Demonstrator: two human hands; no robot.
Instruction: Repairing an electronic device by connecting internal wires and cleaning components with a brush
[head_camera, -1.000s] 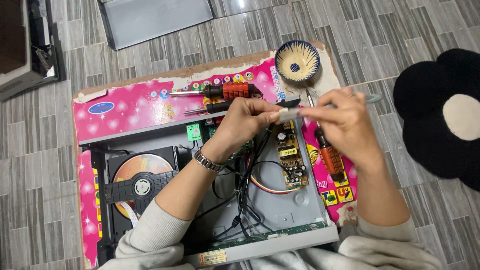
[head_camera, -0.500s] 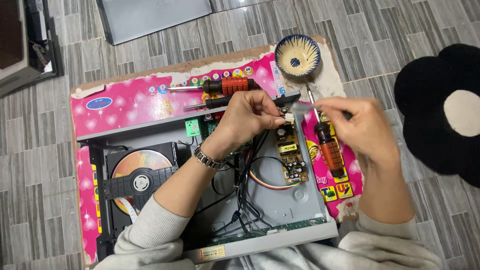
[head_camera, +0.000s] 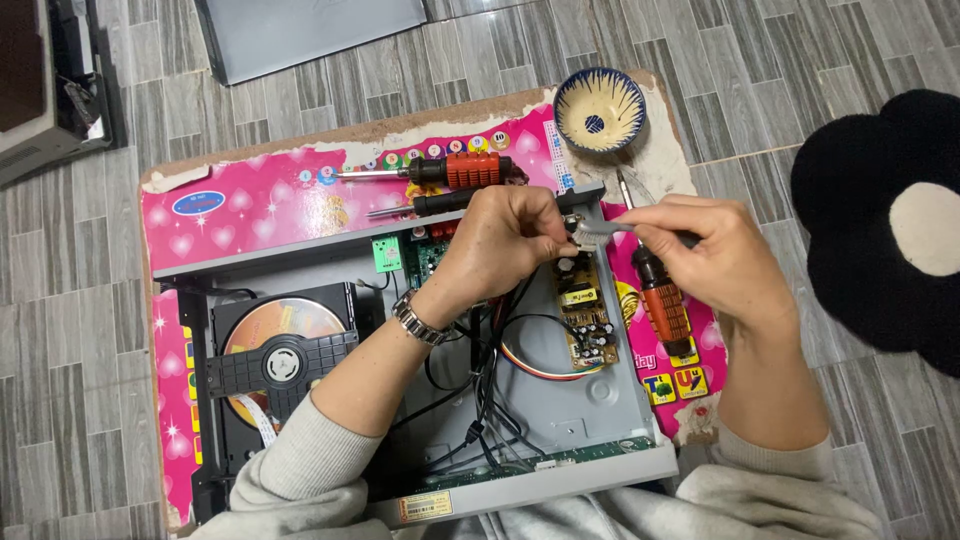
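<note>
Brush (head_camera: 592, 233), frame centre: right hand (head_camera: 715, 255) grips handle; left hand (head_camera: 505, 240) pinches a small part. Short, light strokes advisable above the circuit board (head_camera: 585, 315).

Pale grey sleeves pushed up both forearms, silver metal-link wristwatch (head_camera: 409, 316) on the left wrist

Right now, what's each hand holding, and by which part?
The right hand grips a small brush by its dark handle, bristles pointing left. The left hand pinches something small beside the bristles; what it is cannot be told.
</note>
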